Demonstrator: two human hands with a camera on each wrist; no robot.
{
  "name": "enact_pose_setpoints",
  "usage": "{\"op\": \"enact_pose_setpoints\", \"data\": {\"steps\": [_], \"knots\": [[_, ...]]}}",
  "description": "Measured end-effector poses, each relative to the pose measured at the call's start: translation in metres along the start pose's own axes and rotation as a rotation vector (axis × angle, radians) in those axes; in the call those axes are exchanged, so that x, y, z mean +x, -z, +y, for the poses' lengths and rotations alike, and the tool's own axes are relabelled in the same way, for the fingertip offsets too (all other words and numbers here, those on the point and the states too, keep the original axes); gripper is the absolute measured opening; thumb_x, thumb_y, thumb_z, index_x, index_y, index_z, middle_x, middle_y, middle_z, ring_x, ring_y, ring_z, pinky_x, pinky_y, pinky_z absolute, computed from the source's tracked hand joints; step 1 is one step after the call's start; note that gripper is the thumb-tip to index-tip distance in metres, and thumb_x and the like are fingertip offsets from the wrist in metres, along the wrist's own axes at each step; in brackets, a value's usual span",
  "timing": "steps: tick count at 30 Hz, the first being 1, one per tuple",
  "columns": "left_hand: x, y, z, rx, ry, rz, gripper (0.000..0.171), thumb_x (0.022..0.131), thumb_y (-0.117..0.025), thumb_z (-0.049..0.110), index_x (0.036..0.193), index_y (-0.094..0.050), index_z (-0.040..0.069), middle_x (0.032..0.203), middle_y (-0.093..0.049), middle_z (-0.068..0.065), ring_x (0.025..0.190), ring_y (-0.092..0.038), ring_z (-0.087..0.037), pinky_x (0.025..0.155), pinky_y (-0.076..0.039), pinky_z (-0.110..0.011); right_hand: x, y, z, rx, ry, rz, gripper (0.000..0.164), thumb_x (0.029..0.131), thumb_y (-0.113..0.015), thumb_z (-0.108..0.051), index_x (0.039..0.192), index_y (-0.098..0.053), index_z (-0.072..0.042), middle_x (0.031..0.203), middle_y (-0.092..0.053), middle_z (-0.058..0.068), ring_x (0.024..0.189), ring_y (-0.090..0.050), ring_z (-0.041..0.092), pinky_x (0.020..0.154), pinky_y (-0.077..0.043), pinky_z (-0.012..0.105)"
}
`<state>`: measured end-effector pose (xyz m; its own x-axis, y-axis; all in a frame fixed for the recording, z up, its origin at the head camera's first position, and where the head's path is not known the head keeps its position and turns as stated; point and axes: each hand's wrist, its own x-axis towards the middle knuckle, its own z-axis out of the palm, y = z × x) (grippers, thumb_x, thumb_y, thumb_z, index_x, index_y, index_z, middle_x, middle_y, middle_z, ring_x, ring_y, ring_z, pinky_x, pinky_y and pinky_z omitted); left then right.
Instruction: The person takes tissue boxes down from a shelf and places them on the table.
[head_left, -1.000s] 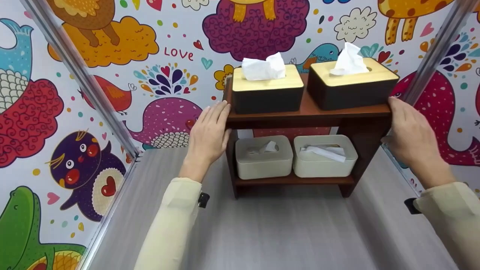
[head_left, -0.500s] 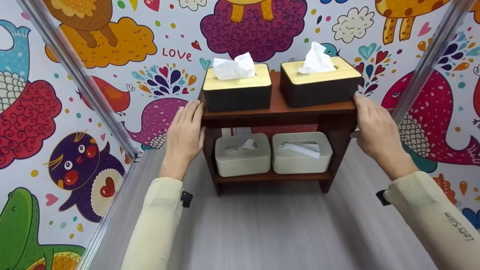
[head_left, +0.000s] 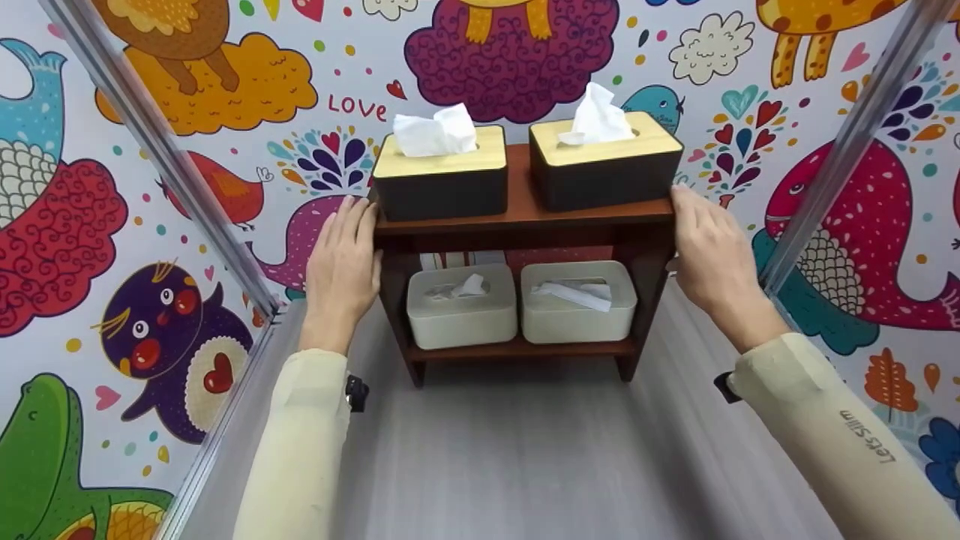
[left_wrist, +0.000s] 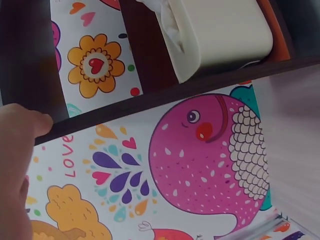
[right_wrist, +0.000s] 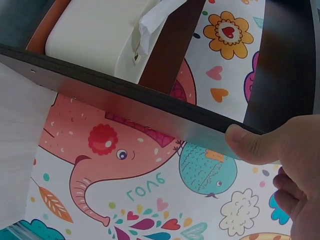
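A small reddish-brown wooden shelf [head_left: 525, 348] stands on the grey floor in the head view. My left hand [head_left: 343, 262] grips its upper left side, fingers along the top edge and thumb at the front. On the opposite side my right hand [head_left: 716, 251] holds the upper right corner; its thumb [right_wrist: 247, 142] lies over the side panel's edge in the right wrist view. Two black tissue boxes with light wooden lids, the left one [head_left: 442, 191] and the right one [head_left: 611, 180], sit on top. Below are two cream tissue boxes, left [head_left: 463, 322] and right [head_left: 577, 319].
Behind the shelf is a wall [head_left: 480, 82] printed with cartoon animals. Side walls with metal corner strips [head_left: 157, 150] close in on the left and right. Grey floor [head_left: 525, 457] lies in front of the shelf.
The shelf has slid left along the back wall, with both hands on it and all the tissue boxes riding along. The latest half second shows a smaller shift than the one before.
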<state>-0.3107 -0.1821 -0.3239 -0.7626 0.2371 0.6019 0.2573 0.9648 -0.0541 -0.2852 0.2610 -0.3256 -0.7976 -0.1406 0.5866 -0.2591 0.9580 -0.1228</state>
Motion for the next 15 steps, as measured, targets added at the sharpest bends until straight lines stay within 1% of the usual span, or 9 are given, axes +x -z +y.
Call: {"op": "enact_pose_setpoints", "data": {"steps": [5,8,12,15], "knots": [[-0.0002,0.0023,-0.0027,0.039,0.027,-0.033,0.061,0.092,-0.064,0.017,0.146,-0.04,0.003,0.153,-0.04,-0.015,0.148,-0.028,-0.029,0.124,-0.021,-0.041,0.0029,-0.0024,-0.0056,0.011,-0.006,-0.024,0.094,0.074,-0.076,0.01,0.152,-0.025,-0.003,0.152,-0.039,0.024,0.138,-0.04,0.042,0.116,-0.03,0.057],[0.0,0.004,-0.0016,0.069,0.024,-0.054,0.065,0.091,-0.066,0.018,0.147,-0.038,0.001,0.153,-0.039,-0.016,0.148,-0.029,-0.03,0.124,-0.022,-0.041,0.0027,-0.0025,-0.0064,0.023,-0.012,-0.028,0.094,0.075,-0.075,0.01,0.153,-0.023,-0.005,0.153,-0.037,0.023,0.139,-0.039,0.042,0.116,-0.029,0.057],[-0.0026,0.0065,0.0012,0.112,0.021,-0.09,0.073,0.089,-0.07,0.019,0.149,-0.033,0.0,0.155,-0.037,-0.018,0.148,-0.028,-0.031,0.124,-0.022,-0.041,0.002,-0.0023,-0.0062,0.039,-0.011,-0.03,0.093,0.077,-0.074,0.009,0.153,-0.023,-0.006,0.154,-0.036,0.022,0.14,-0.038,0.041,0.116,-0.029,0.058],[-0.0041,0.0069,0.0055,0.139,0.033,-0.127,0.083,0.084,-0.075,0.019,0.15,-0.029,-0.001,0.157,-0.032,-0.018,0.149,-0.025,-0.032,0.124,-0.021,-0.041,0.0019,-0.0021,-0.0056,0.044,-0.009,-0.028,0.094,0.077,-0.074,0.009,0.153,-0.022,-0.007,0.154,-0.036,0.022,0.139,-0.038,0.042,0.116,-0.029,0.058]]}}
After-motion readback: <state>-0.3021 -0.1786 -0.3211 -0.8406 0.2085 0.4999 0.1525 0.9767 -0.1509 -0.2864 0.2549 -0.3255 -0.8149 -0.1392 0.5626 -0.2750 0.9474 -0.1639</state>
